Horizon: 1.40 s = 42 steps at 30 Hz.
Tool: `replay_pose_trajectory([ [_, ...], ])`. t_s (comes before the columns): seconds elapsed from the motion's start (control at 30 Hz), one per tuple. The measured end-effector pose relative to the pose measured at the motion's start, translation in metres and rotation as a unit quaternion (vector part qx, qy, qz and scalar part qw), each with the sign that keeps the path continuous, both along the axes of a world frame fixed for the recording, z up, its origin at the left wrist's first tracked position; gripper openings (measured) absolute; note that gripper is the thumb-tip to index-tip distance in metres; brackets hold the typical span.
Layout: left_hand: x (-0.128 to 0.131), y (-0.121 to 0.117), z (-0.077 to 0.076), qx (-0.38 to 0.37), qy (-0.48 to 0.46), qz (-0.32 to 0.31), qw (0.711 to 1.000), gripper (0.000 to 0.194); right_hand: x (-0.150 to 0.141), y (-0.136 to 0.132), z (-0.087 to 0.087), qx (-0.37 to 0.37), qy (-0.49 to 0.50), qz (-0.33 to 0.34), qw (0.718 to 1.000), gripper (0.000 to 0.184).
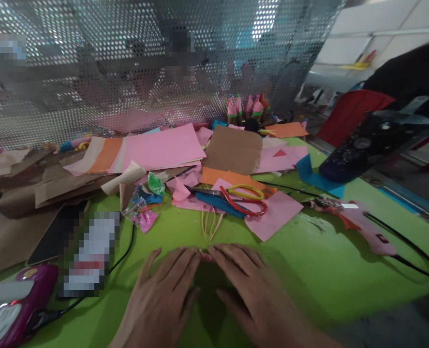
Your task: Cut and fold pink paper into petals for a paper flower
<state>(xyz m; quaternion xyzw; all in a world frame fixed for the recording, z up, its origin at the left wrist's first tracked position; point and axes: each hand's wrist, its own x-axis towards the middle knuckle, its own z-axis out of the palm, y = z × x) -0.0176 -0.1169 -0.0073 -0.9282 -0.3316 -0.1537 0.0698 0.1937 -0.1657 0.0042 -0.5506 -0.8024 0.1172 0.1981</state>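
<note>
Both hands lie side by side, palms down, on the green table. My left hand (165,285) has its fingers stretched forward and the thumb apart. My right hand (248,285) mirrors it, fingers extended toward the middle. Between and under the fingertips shows a small pink piece, perhaps paper (207,257), mostly covered by the fingers. Thin pale strips (210,223) lie just beyond it. Farther back, scissors with red and yellow handles (248,199) rest on pink and orange paper and a blue piece.
A pink glue gun (368,227) with a black cord lies right. A dark tumbler (355,145) stands behind it. Left are a phone (56,232), a magenta device (22,304) and brown paper (14,237). Pink sheets (159,147) and small cone-shaped paper figures (248,107) sit before a perforated metal panel (134,72).
</note>
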Motion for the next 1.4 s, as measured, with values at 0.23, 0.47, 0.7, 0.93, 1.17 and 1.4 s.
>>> replay_pose_trajectory([
  [0.23, 0.004, 0.005, 0.004, -0.016, 0.002, -0.002, 1.000, 0.038, -0.001, -0.003, 0.002, 0.004, 0.000, 0.003, 1.000, 0.047],
  [0.47, 0.017, 0.009, 0.001, 0.000, -0.026, 0.030, 0.999, 0.032, -0.001, 0.005, 0.003, 0.011, -0.012, -0.010, 1.000, 0.044],
  [0.7, 0.018, 0.014, -0.004, 0.009, -0.009, 0.033, 0.999, 0.038, -0.004, 0.013, 0.000, 0.055, -0.057, -0.015, 0.997, 0.039],
  [0.93, 0.021, 0.019, -0.008, -0.022, 0.017, 0.040, 0.999, 0.049, -0.002, 0.015, -0.002, 0.068, -0.074, -0.020, 0.995, 0.040],
  [1.17, 0.026, 0.023, -0.007, -0.035, 0.035, 0.044, 0.998, 0.052, 0.004, 0.011, 0.001, 0.060, -0.059, -0.032, 0.996, 0.042],
  [1.4, 0.026, 0.026, -0.012, -0.031, 0.036, 0.039, 0.998, 0.054, 0.002, 0.017, 0.004, 0.070, -0.101, -0.033, 0.992, 0.032],
])
